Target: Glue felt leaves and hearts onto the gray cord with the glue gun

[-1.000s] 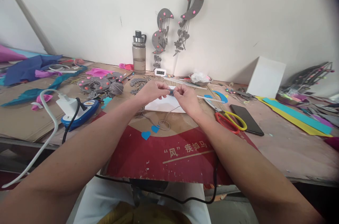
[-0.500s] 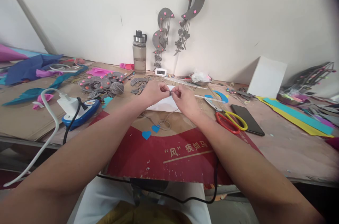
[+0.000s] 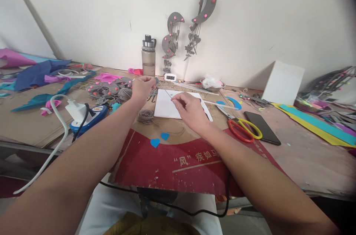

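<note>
My left hand (image 3: 143, 88) is raised over the back of the cardboard, its fingers pinching a small grey piece (image 3: 156, 80). Grey yarn (image 3: 168, 94) runs from there toward my right hand (image 3: 187, 108), whose thumb and forefinger are pinched on it above a white sheet (image 3: 166, 107). A coil of grey yarn (image 3: 146, 116) lies left of the sheet, on the brown cardboard. Two blue paper hearts (image 3: 155, 142) rest nearer to me, at the border of the red print.
Red-and-yellow scissors (image 3: 240, 131) and a black phone (image 3: 263, 127) lie to the right. A bottle (image 3: 148, 57) and a small clock (image 3: 170, 77) stand at the back. At left are a blue power strip (image 3: 89, 120) and crafts (image 3: 109, 88); grey moon hangings (image 3: 208, 5) hang on the wall.
My hands, close together before, have moved apart. The left one went left and back with the grey piece; the right one came slightly nearer to me. More of the white sheet and the yarn coil shows.
</note>
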The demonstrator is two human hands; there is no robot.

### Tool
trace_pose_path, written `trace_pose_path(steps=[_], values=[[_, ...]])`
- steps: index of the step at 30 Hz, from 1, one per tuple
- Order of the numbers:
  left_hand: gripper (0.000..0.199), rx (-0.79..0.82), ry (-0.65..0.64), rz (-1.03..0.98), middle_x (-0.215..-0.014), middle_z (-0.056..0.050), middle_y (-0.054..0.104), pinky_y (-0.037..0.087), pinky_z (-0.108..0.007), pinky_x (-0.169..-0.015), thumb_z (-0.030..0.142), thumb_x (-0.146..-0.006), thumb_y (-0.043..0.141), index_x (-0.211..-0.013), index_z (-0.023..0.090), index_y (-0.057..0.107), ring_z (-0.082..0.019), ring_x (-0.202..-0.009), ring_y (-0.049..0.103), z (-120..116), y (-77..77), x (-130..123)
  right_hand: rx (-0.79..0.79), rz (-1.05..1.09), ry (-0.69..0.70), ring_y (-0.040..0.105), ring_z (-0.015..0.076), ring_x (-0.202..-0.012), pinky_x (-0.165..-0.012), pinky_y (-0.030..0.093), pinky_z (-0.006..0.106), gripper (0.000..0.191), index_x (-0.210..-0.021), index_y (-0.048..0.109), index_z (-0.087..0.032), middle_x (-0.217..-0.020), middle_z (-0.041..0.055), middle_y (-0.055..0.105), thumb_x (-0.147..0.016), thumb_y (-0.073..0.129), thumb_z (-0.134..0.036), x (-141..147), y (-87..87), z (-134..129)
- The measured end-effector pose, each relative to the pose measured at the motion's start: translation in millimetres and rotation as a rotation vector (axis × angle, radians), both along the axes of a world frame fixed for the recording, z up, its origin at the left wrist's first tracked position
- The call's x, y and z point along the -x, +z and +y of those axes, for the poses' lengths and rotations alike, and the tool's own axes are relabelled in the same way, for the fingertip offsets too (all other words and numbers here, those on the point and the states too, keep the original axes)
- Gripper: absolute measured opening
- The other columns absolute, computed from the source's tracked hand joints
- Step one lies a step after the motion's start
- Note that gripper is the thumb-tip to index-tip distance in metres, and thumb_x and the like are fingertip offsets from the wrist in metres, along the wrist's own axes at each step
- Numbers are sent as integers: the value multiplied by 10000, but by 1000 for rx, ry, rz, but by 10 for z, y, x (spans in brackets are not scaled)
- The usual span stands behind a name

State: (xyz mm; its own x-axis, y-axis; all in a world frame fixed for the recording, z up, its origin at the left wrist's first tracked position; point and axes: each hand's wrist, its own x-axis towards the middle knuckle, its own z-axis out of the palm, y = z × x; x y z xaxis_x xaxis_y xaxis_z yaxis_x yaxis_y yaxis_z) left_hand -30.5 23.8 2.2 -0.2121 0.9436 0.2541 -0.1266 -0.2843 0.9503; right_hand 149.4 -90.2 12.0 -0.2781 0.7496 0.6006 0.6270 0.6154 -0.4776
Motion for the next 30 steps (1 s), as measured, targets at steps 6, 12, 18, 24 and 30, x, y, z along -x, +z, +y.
trace_pose_path(steps=[6,12,18,24,30], values=[[34,-18,181,-106,-593,8,570,296,-191,-441,118,-685,612,-663,130,589,-62,-520,477,121,30,199,146,201,178,534,117,-725,-671,404,248,225,-935,627,-204,-844,9,638,-909,480,-372,57,123,-171],[101,-11,79,-275,-624,9,578,308,-207,-434,116,-688,603,-624,167,544,-67,-519,481,150,59,216,234,-130,627,592,123,-839,-798,428,257,306,-804,678,-212,-884,10,670,-917,480,-416,61,245,-248],[113,-59,-148,-313,-655,16,598,341,-207,-441,192,-676,675,-695,190,564,-68,-521,475,62,105,97,194,-130,-99,590,160,-709,-683,415,288,372,-788,637,-175,-762,56,665,-941,392,-410,-271,175,133],[156,-70,-268,-306,-641,30,542,306,-173,-422,184,-626,691,-689,167,550,-34,-474,417,-24,61,-30,289,-454,-571,585,210,-647,-592,395,303,311,-598,564,-187,-583,80,594,-712,690,-448,-738,-75,563],[190,18,-362,-266,-605,39,495,289,-158,-418,212,-618,720,-656,149,545,-26,-471,398,-106,-38,-183,355,-249,-500,599,253,-663,-567,395,326,293,-534,525,-223,-509,79,558,-649,749,-374,-806,-296,679]])
